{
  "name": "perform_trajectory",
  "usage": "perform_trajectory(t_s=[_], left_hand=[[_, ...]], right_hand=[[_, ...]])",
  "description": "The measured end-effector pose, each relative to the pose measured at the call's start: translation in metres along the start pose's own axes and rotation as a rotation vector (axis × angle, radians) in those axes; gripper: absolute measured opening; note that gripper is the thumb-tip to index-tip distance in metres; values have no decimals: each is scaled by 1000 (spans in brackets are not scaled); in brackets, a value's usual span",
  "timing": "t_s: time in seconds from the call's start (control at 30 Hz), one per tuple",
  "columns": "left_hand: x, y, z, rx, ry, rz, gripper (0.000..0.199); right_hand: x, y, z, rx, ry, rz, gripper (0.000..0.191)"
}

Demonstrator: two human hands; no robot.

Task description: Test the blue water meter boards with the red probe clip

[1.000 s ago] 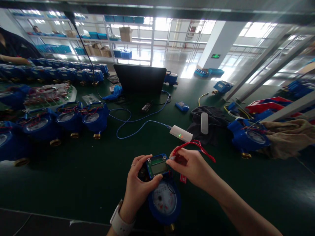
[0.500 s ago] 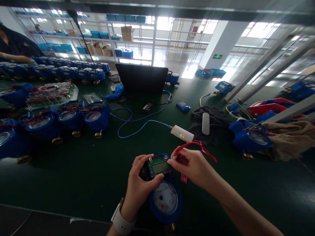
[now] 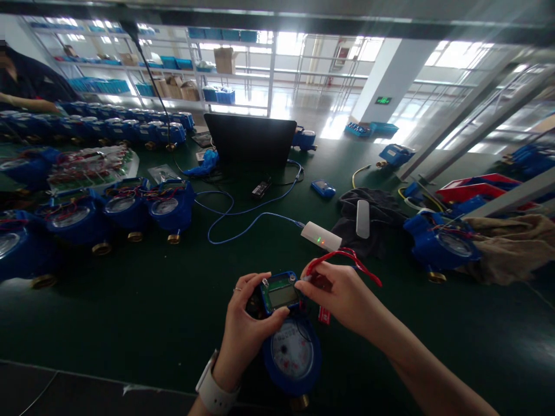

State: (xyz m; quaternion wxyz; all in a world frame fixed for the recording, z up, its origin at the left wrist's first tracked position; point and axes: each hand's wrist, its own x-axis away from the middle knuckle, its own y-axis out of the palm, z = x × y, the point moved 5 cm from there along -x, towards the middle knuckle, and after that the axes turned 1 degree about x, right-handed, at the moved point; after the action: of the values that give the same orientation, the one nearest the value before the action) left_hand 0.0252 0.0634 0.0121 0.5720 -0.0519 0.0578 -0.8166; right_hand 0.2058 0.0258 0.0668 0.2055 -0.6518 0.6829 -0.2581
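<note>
A blue water meter (image 3: 292, 352) with a round dial lies in front of me. At its top sits a green circuit board with a small display (image 3: 281, 294) in a blue frame. My left hand (image 3: 249, 323) grips this display unit, fingers along its far left edge and thumb on its near edge. With thumb and fingers pinched, my right hand (image 3: 336, 289) holds a white connector (image 3: 306, 277) with red wires (image 3: 342, 253) against the board's right edge. The connector's tip is partly hidden. A red piece (image 3: 324, 314) shows below my right hand.
A white box with lit lights (image 3: 321, 236) is joined to a blue cable (image 3: 243, 225). Behind stands a black laptop (image 3: 250, 138). More blue meters (image 3: 169, 208) line the left; another meter (image 3: 442, 242) is at right by cloths (image 3: 377, 208). A person (image 3: 30, 81) is at far left.
</note>
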Motion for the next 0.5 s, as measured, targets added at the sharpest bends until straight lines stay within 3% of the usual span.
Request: perform_trajectory(t_s=[0.17,0.3,0.4,0.5], left_hand=[[-1,1,3,13,-17,-19,47],[-1,0,3,12,-37,-52,48],[2,-5,-2,32,-65,-43,69],[19,-13,-13,118,-99,110,107]], right_hand=[[2,-3,-10,-111,-28,-20,19],[6,-30,-9,-258,-9,133,30],[18,-57,20,-261,58,253,39],[45,-77,75,-260,241,331,54]])
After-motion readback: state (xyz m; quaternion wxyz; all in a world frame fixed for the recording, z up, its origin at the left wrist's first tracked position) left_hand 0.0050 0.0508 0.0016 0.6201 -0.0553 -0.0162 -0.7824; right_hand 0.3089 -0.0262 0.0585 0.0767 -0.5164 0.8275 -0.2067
